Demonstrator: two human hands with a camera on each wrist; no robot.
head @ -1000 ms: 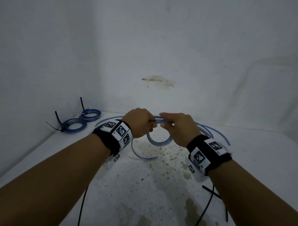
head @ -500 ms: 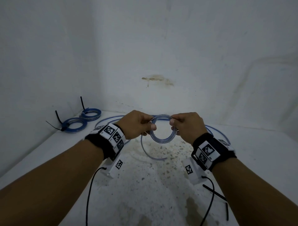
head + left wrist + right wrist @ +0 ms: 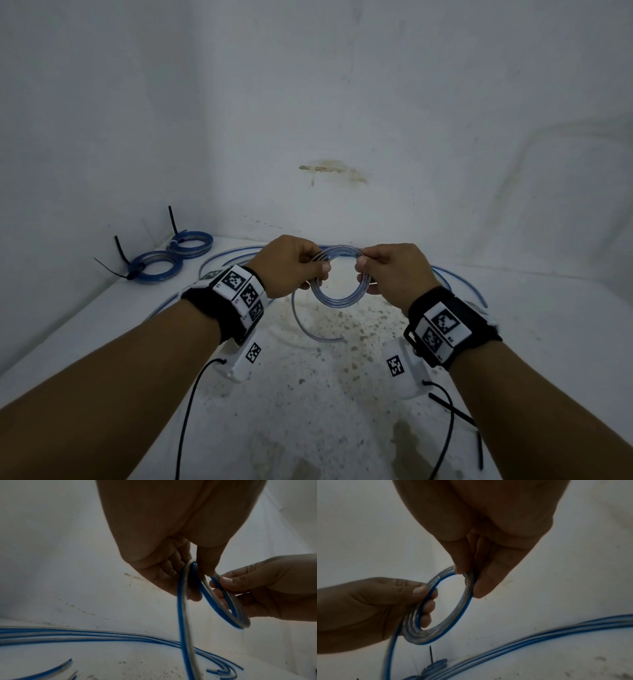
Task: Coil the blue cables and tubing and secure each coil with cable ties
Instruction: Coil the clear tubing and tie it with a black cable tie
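Note:
A small coil of clear tubing with a blue stripe [image 3: 337,298] hangs upright in the air between my hands. My left hand [image 3: 291,265] pinches its left side and my right hand [image 3: 387,270] pinches its right side. The same coil [image 3: 447,609] shows several turns in the right wrist view. A loose tail [image 3: 301,325] drops from the left side of the coil to the table; that tail [image 3: 182,635] hangs under my left fingers. More loose blue tubing [image 3: 85,637] lies curved on the table behind.
Two tied blue coils [image 3: 157,267] [image 3: 191,244] with black cable ties sticking up sit in the far left corner. Loose black cable ties [image 3: 455,413] lie at the near right. White walls close the table [image 3: 548,342] at the back and left.
The coil has turned from lying nearly flat under my knuckles to standing upright and facing me. My hands have drawn slightly apart, one at each side of it.

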